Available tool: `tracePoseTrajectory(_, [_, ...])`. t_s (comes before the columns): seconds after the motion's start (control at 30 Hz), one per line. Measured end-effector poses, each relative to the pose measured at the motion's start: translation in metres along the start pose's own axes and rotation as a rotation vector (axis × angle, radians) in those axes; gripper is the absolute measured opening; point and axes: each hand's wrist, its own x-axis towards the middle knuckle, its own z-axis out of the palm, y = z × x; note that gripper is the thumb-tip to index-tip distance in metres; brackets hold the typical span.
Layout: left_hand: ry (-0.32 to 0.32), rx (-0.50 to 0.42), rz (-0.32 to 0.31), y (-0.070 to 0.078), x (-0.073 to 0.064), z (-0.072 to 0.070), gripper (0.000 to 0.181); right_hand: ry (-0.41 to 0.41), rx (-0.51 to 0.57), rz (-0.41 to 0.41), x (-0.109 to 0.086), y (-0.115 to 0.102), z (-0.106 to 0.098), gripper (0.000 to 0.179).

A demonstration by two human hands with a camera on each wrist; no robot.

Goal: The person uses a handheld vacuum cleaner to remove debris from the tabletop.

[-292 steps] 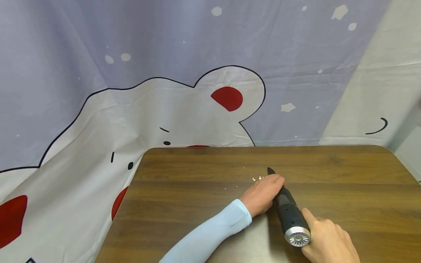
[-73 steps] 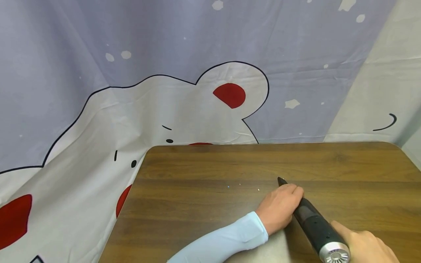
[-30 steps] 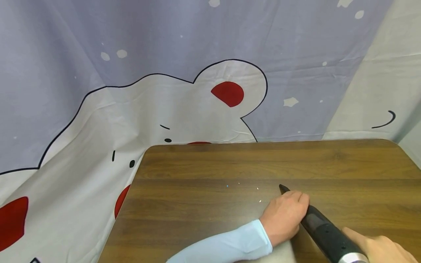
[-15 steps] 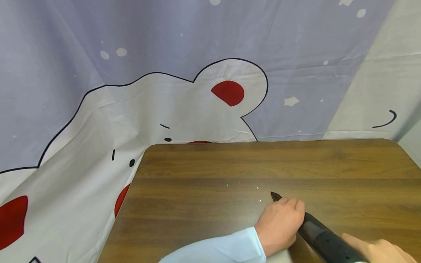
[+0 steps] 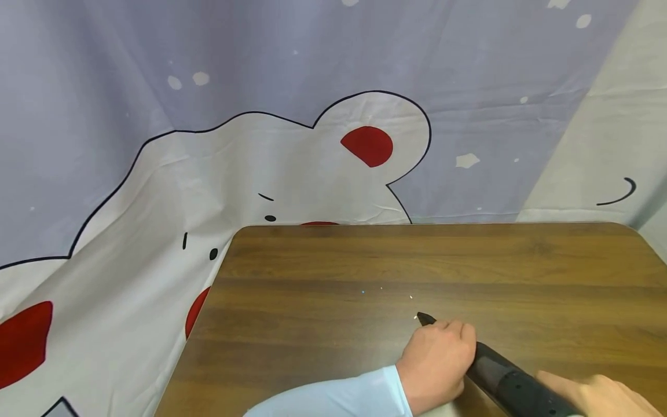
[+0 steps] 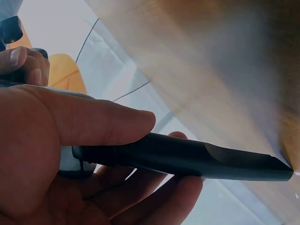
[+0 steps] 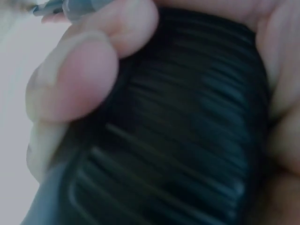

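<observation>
A black handheld vacuum cleaner lies slantwise over the wooden table, its narrow nozzle pointing to the far left. My left hand grips the nozzle, thumb on one side and fingers on the other in the left wrist view. The nozzle tip is at the tabletop, right beside a tiny white crumb. My right hand holds the ribbed black handle, which fills the right wrist view. Beyond the tip lie another white crumb, a fainter speck and a blue speck.
The brown table has rounded far corners. Behind it and along its left side hangs a patterned cloth in lilac, white and red. A light blue sleeve covers my left forearm.
Several pale bits seen near the nozzle 9.7 s ago no longer show. During the last second the nozzle tip has swung left and toward me, up to the white crumb.
</observation>
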Motion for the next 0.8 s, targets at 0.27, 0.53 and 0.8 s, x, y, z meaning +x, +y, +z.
tracePoseTrajectory(0.27, [0.007, 0.026, -0.016, -0.005, -0.003, 0.000, 0.027, 0.097, 0.043, -0.124, 0.004, 0.009, 0.002, 0.071])
tracePoseTrajectory(0.53, [0.014, 0.025, -0.026, -0.005, -0.002, 0.000, 0.027, 0.090, 0.063, -0.141, 0.006, 0.012, 0.001, 0.070])
tracePoseTrajectory(0.8, [0.027, 0.023, -0.024, 0.000, -0.005, -0.004, 0.028, 0.044, 0.028, -0.130, 0.001, 0.008, -0.005, 0.073])
